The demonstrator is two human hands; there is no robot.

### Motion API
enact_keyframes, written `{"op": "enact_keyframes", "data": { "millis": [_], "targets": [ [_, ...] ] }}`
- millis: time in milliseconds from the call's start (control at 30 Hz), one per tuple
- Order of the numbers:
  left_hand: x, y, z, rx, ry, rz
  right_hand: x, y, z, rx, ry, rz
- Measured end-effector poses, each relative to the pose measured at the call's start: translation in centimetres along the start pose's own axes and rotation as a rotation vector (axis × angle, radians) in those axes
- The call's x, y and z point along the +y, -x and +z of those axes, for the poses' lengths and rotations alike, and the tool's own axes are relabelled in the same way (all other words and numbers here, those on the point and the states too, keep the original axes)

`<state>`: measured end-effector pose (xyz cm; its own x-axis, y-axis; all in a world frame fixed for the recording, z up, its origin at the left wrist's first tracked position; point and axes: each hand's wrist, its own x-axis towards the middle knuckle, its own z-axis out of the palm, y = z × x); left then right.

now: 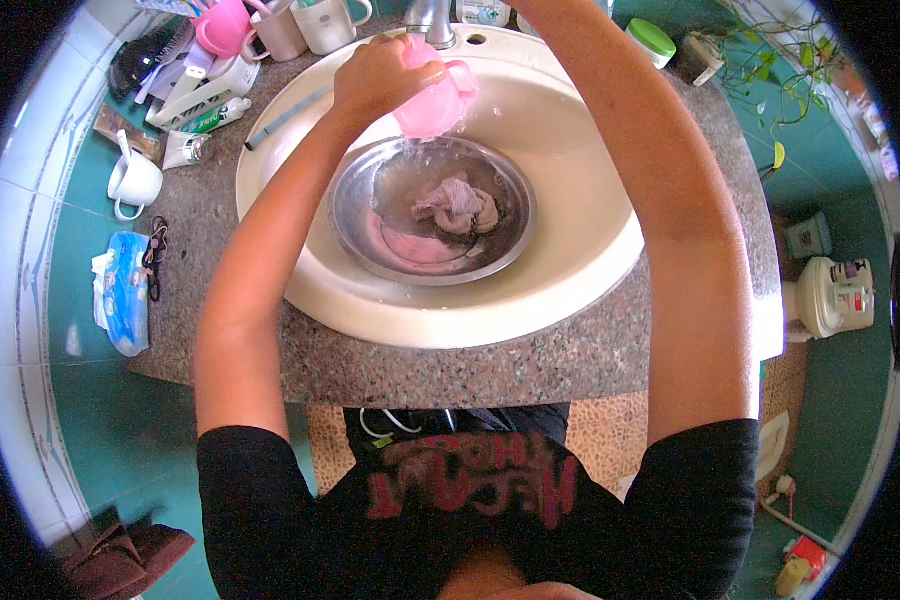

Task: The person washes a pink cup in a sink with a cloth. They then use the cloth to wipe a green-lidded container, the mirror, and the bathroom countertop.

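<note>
My left hand (385, 70) is closed around a translucent pink plastic mug (430, 105), tilted just below the tap (433, 20). Under the mug, a round steel basin (515, 250) sits inside the cream washbasin (590, 210). Water lies in the steel basin, with a crumpled, wet mauve cloth (458, 205) in it. A pink patch shows at its near left; whether it is a reflection or another thing I cannot tell. My right forearm (640, 130) stretches across the right side of the washbasin and leaves the picture at the top, hand out of sight.
Cups (325, 25), a toothpaste tube (215, 115) and a white mug (135, 180) stand or lie along the counter's left. A blue tissue pack (125, 290) lies nearer. At the back right are a green-lidded jar (652, 42) and a trailing plant (810, 65).
</note>
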<state>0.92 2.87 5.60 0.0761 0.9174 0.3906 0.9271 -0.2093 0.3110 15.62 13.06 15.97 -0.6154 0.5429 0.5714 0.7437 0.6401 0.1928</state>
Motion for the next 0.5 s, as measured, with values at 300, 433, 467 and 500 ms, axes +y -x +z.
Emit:
{"op": "enact_keyframes", "data": {
  "millis": [300, 433, 467, 500],
  "targets": [
    [-5.8, -1.5, 2.5, -0.041, 0.084, 0.215, -1.1, -0.9, 0.2, -0.025, 0.008, 0.023],
    [-2.4, 3.9, 0.5, -0.309, 1.156, -0.578, 0.0, -0.2, 0.4, 0.025, -0.001, 0.002],
    [-3.0, 4.9, 1.1, -0.297, 1.350, -0.554, -0.4, -0.2, 0.2, 0.014, -0.008, 0.003],
    [-3.0, 5.7, 1.7, -0.297, 1.556, -0.531, -0.4, -0.2, 0.2, 0.014, -0.010, 0.004]
  ]
}}
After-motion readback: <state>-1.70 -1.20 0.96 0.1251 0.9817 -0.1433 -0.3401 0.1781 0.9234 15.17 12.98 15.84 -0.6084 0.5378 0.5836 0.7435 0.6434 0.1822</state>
